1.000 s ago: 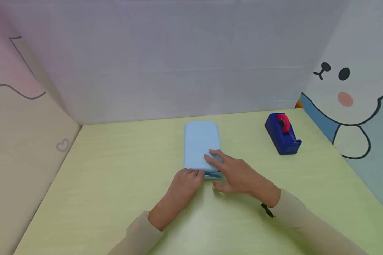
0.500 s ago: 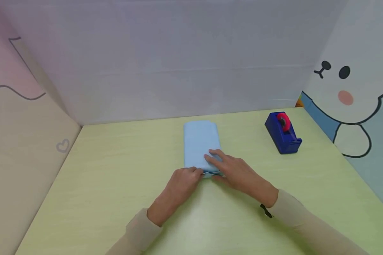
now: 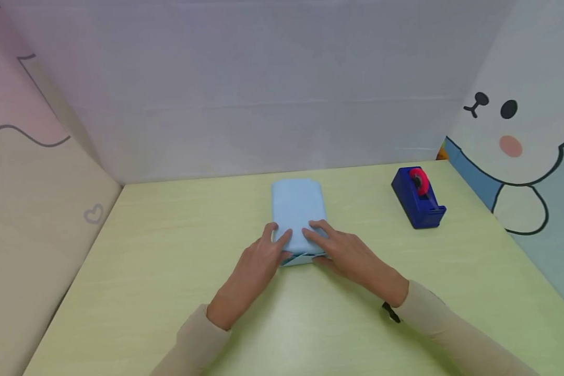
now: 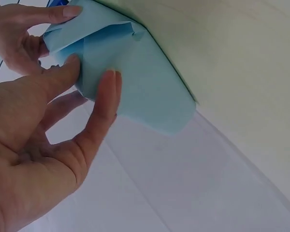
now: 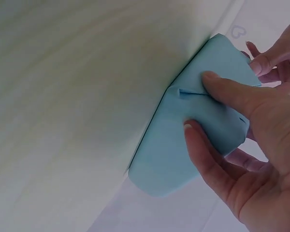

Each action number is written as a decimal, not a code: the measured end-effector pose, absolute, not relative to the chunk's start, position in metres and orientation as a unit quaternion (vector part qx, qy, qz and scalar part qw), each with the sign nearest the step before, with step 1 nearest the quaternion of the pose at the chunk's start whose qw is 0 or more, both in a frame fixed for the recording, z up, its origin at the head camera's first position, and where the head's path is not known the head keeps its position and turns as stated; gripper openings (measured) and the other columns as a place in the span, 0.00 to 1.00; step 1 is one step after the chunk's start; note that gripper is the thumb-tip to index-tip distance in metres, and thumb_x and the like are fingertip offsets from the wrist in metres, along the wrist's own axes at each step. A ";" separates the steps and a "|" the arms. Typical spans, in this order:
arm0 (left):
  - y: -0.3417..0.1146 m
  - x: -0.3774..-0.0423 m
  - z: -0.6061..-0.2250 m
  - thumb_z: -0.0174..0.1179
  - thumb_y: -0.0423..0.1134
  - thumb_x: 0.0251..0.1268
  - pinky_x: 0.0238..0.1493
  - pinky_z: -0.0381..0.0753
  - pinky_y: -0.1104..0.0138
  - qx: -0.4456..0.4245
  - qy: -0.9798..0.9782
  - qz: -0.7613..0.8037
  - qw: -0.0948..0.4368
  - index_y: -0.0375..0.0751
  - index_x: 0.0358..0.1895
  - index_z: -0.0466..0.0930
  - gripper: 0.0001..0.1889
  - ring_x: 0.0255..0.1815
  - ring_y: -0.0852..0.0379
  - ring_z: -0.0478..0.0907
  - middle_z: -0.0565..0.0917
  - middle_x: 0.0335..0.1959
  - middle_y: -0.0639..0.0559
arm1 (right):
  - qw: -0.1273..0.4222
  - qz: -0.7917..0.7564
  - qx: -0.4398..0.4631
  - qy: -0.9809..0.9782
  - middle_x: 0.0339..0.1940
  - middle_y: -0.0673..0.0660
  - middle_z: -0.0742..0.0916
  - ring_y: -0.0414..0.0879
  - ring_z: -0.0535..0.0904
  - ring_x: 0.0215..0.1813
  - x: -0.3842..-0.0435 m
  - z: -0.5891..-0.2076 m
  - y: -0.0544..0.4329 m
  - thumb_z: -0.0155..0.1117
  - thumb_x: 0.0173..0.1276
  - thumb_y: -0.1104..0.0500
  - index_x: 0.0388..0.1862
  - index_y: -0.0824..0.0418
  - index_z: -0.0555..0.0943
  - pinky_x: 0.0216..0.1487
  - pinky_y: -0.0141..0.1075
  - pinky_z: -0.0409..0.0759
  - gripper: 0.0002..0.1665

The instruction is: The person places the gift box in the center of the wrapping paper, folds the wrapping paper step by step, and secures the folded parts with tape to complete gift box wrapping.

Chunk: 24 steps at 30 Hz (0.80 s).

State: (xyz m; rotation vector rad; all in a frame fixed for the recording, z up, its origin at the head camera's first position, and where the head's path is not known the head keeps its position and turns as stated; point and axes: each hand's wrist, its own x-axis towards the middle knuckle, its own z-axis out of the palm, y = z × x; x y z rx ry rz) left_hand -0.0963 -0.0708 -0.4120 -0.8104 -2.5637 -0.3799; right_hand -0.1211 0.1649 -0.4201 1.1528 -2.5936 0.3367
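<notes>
Left wall panel [image 3: 28, 219]: pink above, cream below; a dark wavy line is crossing it, and a grey heart outline [image 3: 93, 214] is showing near the table's edge.

Back sheet [image 3: 263, 89]: pale lilac-grey, faintly creased; is hanging behind the table.

Table [image 3: 183, 235]: pale yellow-green; is carrying the parcel and the dispenser.

Left sleeve [image 3: 202, 337]: beige; is entering from the lower edge.

Left hand [image 3: 258, 261]: half closed, fingers bent and spread; is holding the parcel's near left corner, its thumb lying against the folded end, its fingers resting on the top and left side.

Blue parcel [image 3: 298, 203]: one, light blue, oblong; is lying flat mid-table, its far end nearing the back sheet. The end flap [image 3: 301, 259] is facing the person, its folds overlapping unevenly.

Right hand [image 3: 350, 256]: likewise half closed; is gripping the near right corner, thumb pressing on the end, fingers bearing on the top and right side.

Black strap [image 3: 391, 312]: is showing at the right cuff.

Right sleeve [image 3: 444, 318]: beige; is entering from the lower right.

Tape dispenser [image 3: 409, 203]: dark blue; is standing well apart from both hands, holding a pinkish-red tape roll [image 3: 424, 184].

Right wall panel [image 3: 536, 162]: is displaying a printed cartoon animal.
</notes>
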 end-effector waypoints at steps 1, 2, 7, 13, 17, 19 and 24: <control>-0.072 -0.097 -0.413 0.73 0.37 0.63 0.28 0.86 0.63 -0.302 -0.920 -0.147 0.203 0.34 0.59 0.81 0.23 0.25 0.47 0.83 0.76 0.53 0.31 | 0.137 0.120 0.399 -0.899 0.65 0.64 0.78 0.46 0.81 0.26 -0.121 -0.420 0.165 0.82 0.59 0.57 0.68 0.62 0.77 0.26 0.33 0.80 0.39; -0.072 -0.098 -0.413 0.72 0.36 0.64 0.31 0.87 0.61 -0.310 -0.917 -0.159 0.196 0.33 0.59 0.81 0.22 0.27 0.45 0.84 0.76 0.54 0.30 | 0.134 0.125 0.399 -0.899 0.65 0.64 0.78 0.45 0.79 0.24 -0.121 -0.420 0.165 0.82 0.59 0.57 0.67 0.63 0.77 0.26 0.32 0.79 0.38; -0.074 -0.102 -0.414 0.72 0.35 0.64 0.40 0.88 0.60 -0.329 -0.910 -0.170 0.186 0.31 0.59 0.82 0.22 0.33 0.42 0.87 0.78 0.55 0.30 | 0.136 0.151 0.405 -0.891 0.64 0.65 0.78 0.43 0.74 0.20 -0.121 -0.418 0.164 0.80 0.62 0.58 0.66 0.64 0.77 0.25 0.29 0.77 0.35; -0.075 -0.100 -0.413 0.78 0.43 0.58 0.47 0.87 0.57 -0.352 -0.908 -0.162 0.161 0.28 0.62 0.78 0.33 0.46 0.39 0.85 0.75 0.60 0.28 | 0.145 0.157 0.409 -0.887 0.63 0.66 0.79 0.42 0.73 0.19 -0.121 -0.418 0.166 0.78 0.64 0.58 0.65 0.65 0.77 0.25 0.29 0.77 0.33; -0.072 -0.097 -0.415 0.81 0.41 0.52 0.42 0.88 0.56 -0.344 -0.916 -0.145 0.148 0.27 0.64 0.73 0.39 0.50 0.36 0.82 0.73 0.61 0.28 | 0.151 0.157 0.409 -0.886 0.63 0.66 0.79 0.43 0.74 0.20 -0.121 -0.418 0.167 0.77 0.65 0.58 0.65 0.65 0.77 0.25 0.31 0.78 0.32; -0.068 -0.097 -0.417 0.81 0.36 0.51 0.32 0.87 0.59 -0.335 -0.921 -0.117 0.163 0.28 0.62 0.73 0.36 0.44 0.39 0.82 0.74 0.58 0.30 | 0.152 0.160 0.411 -0.884 0.63 0.66 0.79 0.43 0.74 0.20 -0.121 -0.419 0.167 0.77 0.65 0.58 0.65 0.65 0.77 0.25 0.32 0.78 0.32; -0.059 -0.099 -0.421 0.73 0.21 0.52 0.15 0.77 0.67 -0.321 -0.914 -0.045 0.242 0.32 0.52 0.72 0.25 0.24 0.49 0.72 0.75 0.45 0.36 | 0.153 0.162 0.415 -0.882 0.63 0.67 0.79 0.42 0.72 0.19 -0.120 -0.419 0.166 0.77 0.65 0.59 0.65 0.66 0.77 0.24 0.32 0.77 0.32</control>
